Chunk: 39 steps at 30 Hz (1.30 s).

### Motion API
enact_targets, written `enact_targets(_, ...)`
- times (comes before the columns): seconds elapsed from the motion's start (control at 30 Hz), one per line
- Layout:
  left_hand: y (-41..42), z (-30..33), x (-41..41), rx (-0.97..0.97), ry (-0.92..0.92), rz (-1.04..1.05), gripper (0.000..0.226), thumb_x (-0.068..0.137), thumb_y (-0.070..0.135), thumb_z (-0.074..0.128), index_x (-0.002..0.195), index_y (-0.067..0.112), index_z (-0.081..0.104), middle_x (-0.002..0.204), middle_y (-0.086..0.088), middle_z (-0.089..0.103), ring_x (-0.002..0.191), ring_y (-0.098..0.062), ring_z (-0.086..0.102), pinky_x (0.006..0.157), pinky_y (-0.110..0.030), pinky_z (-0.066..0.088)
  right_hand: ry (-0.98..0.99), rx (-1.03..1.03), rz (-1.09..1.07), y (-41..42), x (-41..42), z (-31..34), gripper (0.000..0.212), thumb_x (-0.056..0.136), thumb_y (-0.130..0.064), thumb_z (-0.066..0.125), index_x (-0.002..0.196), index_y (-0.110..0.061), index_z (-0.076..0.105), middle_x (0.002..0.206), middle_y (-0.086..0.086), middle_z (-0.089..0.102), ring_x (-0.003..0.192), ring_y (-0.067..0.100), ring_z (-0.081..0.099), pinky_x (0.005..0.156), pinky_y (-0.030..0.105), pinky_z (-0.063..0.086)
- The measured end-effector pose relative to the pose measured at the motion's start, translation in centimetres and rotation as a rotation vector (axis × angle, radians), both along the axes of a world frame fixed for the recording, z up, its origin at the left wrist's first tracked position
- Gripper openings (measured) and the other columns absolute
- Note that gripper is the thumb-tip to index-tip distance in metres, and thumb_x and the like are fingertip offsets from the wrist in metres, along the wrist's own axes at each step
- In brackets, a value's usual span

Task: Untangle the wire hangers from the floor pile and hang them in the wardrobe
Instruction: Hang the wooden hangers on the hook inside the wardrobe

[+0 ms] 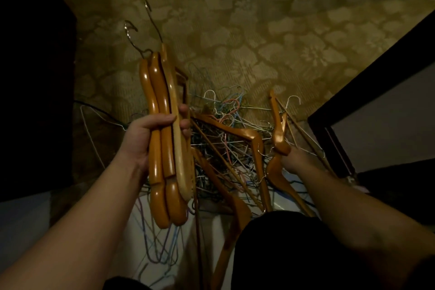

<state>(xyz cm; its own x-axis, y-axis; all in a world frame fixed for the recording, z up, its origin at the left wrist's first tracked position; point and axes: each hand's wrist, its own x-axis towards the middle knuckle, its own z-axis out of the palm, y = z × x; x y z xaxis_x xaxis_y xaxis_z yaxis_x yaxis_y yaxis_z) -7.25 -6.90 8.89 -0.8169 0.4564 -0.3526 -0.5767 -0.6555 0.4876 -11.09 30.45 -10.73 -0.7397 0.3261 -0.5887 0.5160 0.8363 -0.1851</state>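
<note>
Sorting stage, by my reading: wooden hangers are being pulled off the heap so the wire ones can be freed. Nothing hung yet as far as this view shows.

Left hand (pixel 150 134), at 9 o'clock of the pile: grip wrapped round a bundle of wooden hangers (pixel 164 139), three at least, held upright with their metal hooks (pixel 131 30) pointing to 12 o'clock, clear of the floor.

Right hand (pixel 294 160), at 3 o'clock of the pile: grip closed on another wooden hanger (pixel 279 134), fingers mostly hidden behind it; how tight, cannot tell. Its lower end sits among the wires.

Wire hangers (pixel 226 129): a dense, many-coloured tangle on the patterned carpet (pixel 259 30), dead centre, with more wooden hangers (pixel 235 129) lying across it. Some wire loops trail to 6 o'clock over pale fabric (pixel 211 231).

Next move, likely: lift the right-hand piece slowly, watching for wire hooks caught on it, then add it to the left bundle. A snag would drag the whole knot.

Dark panel edge (pixel 353 92) at 3 o'clock; wardrobe or not, cannot tell.
</note>
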Motion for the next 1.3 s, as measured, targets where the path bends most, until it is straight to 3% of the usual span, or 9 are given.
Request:
enact_targets(0.23, -1.0, 0.1, 1.7, 0.168, 0.048, -0.146, 0.024, 0.083, 0.007, 0.061, 0.106, 0.010, 0.062, 0.085, -0.007, 0.063, 0.080, -0.019, 0.065, 0.080, -0.030, 0.055, -0.018, 0.081, 0.013, 2.0, -2.2, -5.1, 0.030, 0.079, -0.027, 0.066, 0.107, -0.018, 0.062, 0.105, 0.011, 0.064, 0.099, 0.031, 0.062, 0.093, 0.048, 0.050)
enact_targets(0.37, -1.1, 0.0, 2.3, 0.010, 0.043, -0.152, 0.029, 0.072, 0.012, 0.073, 0.099, 0.015, 0.064, 0.079, -0.004, 0.062, 0.074, -0.019, 0.065, 0.074, -0.030, 0.056, -0.077, 0.180, 0.158, -0.1, -0.1, -1.5, 0.025, 0.087, -0.022, 0.057, 0.112, -0.018, 0.060, 0.115, 0.007, 0.062, 0.111, 0.028, 0.058, 0.096, 0.042, 0.042)
enact_targets(0.47, -0.7, -0.1, 2.3, -0.092, 0.003, -0.119, 0.041, 0.060, 0.013, 0.083, 0.096, 0.016, 0.065, 0.077, -0.004, 0.060, 0.072, -0.019, 0.062, 0.071, -0.031, 0.055, -0.045, 0.116, 0.239, -1.4, 1.0, 0.3, 0.026, 0.086, -0.022, 0.060, 0.112, -0.021, 0.059, 0.107, 0.006, 0.065, 0.103, 0.027, 0.061, 0.088, 0.039, 0.044)
enact_targets(0.63, -0.3, -0.4, 2.0, -0.199, -0.060, -0.079, 0.047, 0.056, 0.011, 0.084, 0.100, 0.011, 0.067, 0.079, -0.009, 0.061, 0.072, -0.022, 0.063, 0.069, -0.032, 0.057, 0.082, -0.116, 0.079, -2.5, 0.2, 1.9, 0.025, 0.080, -0.017, 0.068, 0.104, -0.015, 0.063, 0.097, 0.008, 0.068, 0.088, 0.027, 0.065, 0.082, 0.043, 0.054)
enact_targets(0.77, 0.2, 0.0, 1.5, -0.274, -0.119, 0.014, 0.035, 0.068, 0.009, 0.068, 0.103, 0.009, 0.065, 0.080, -0.009, 0.064, 0.072, -0.022, 0.065, 0.068, -0.032, 0.057, 0.191, -0.240, -0.100, -4.0, -0.6, 6.3, 0.034, 0.090, -0.021, 0.064, 0.120, -0.006, 0.058, 0.108, 0.012, 0.064, 0.102, 0.033, 0.062, 0.080, 0.036, 0.047)
enact_targets(0.9, 0.5, 1.9, 2.3, -0.327, -0.133, 0.090, 0.031, 0.077, 0.005, 0.063, 0.107, 0.006, 0.065, 0.080, -0.010, 0.066, 0.070, -0.022, 0.067, 0.068, -0.032, 0.058, 0.275, -0.313, -0.192, -4.6, -1.7, 12.3, 0.021, 0.095, -0.021, 0.054, 0.111, -0.007, 0.056, 0.092, 0.009, 0.063, 0.087, 0.027, 0.061, 0.071, 0.034, 0.047)
enact_targets(1.0, 0.0, 4.7, 3.9, -0.381, -0.192, 0.102, 0.034, 0.078, 0.004, 0.059, 0.112, 0.004, 0.063, 0.079, -0.012, 0.067, 0.069, -0.022, 0.068, 0.067, -0.032, 0.060, 0.249, -0.329, -0.142, -5.4, -1.3, 17.4, 0.026, 0.096, -0.025, 0.053, 0.115, -0.008, 0.060, 0.091, 0.008, 0.064, 0.085, 0.027, 0.064, 0.071, 0.037, 0.051)
enact_targets(1.13, -1.0, 10.8, 6.6, -0.370, -0.285, 0.147, 0.034, 0.078, 0.005, 0.061, 0.111, 0.002, 0.063, 0.080, -0.012, 0.067, 0.070, -0.023, 0.068, 0.064, -0.033, 0.059, 0.189, -0.342, -0.033, -7.3, 1.0, 25.7, 0.018, 0.096, -0.025, 0.051, 0.109, -0.015, 0.059, 0.082, 0.003, 0.062, 0.071, 0.017, 0.058, 0.055, 0.028, 0.043)
enact_targets(1.3, -1.2, 19.9, 11.4, -0.429, -0.344, 0.207, 0.027, 0.088, 0.003, 0.056, 0.114, 0.003, 0.064, 0.082, -0.013, 0.069, 0.072, -0.024, 0.070, 0.066, -0.034, 0.060, 0.120, -0.422, 0.005, -9.4, 5.1, 37.0, 0.021, 0.093, -0.023, 0.053, 0.110, -0.013, 0.061, 0.086, 0.009, 0.068, 0.070, 0.021, 0.063, 0.062, 0.036, 0.052)
